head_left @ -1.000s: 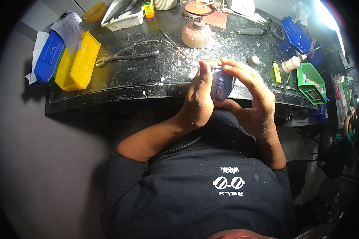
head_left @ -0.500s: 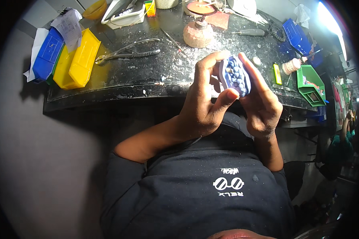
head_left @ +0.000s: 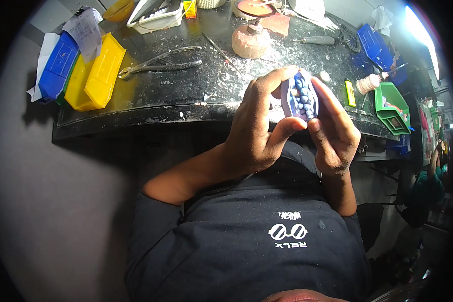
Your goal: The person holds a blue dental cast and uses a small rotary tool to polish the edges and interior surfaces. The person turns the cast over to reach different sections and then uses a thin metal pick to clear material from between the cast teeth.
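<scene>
Both my hands hold up a blue-and-white dental model [head_left: 302, 98] in front of the bench edge, its rows of teeth facing up toward me. My left hand [head_left: 259, 118] grips the model's left side, with the fingers over its far end and the thumb on the near end. On the other side my right hand [head_left: 335, 132] has its fingers along the right edge and its thumb at the near right corner. The model's back and the fingertips behind it are hidden.
On the dusty black bench [head_left: 186, 95] lie pliers [head_left: 181, 66] and a knife-like tool [head_left: 317, 40]. A round burner [head_left: 250, 43] stands behind the model. Yellow [head_left: 103, 75], blue [head_left: 58, 68] and green [head_left: 391, 113] bins flank the bench. Another person [head_left: 428, 186] is far right.
The model has turned slightly, so its tooth rows stand straighter. My right thumb has come round onto its near corner. My left hand keeps its hold with a small shift.
</scene>
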A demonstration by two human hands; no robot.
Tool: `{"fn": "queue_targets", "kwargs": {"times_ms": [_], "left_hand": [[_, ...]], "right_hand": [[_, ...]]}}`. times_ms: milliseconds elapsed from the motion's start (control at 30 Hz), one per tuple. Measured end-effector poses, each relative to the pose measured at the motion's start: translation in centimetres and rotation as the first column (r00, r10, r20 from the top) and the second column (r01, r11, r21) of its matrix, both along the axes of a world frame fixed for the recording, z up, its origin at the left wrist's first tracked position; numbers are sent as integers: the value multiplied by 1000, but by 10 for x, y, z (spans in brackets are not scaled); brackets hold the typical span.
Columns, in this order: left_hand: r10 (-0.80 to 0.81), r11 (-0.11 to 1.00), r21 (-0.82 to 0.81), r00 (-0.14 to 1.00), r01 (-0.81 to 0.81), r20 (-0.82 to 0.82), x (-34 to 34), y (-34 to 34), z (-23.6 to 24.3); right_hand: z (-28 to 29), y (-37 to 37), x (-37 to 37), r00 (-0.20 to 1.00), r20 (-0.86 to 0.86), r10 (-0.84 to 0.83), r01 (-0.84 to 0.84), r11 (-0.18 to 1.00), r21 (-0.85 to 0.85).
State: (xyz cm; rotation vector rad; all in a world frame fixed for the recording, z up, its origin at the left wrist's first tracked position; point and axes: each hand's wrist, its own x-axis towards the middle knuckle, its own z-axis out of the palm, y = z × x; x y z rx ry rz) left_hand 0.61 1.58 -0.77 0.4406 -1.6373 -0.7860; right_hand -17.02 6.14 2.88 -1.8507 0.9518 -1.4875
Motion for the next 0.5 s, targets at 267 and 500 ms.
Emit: {"fn": "queue_targets", "kwargs": {"times_ms": [267, 500], "left_hand": [[-19, 999, 48, 999, 20, -26, 1, 0, 0], [-1, 999, 42, 1000, 1, -11, 2, -1, 0]], "right_hand": [[1, -3, -4, 998, -41, 43, -45, 998, -47], [1, -5, -3, 998, -32, 58, -60, 996, -67]]}}
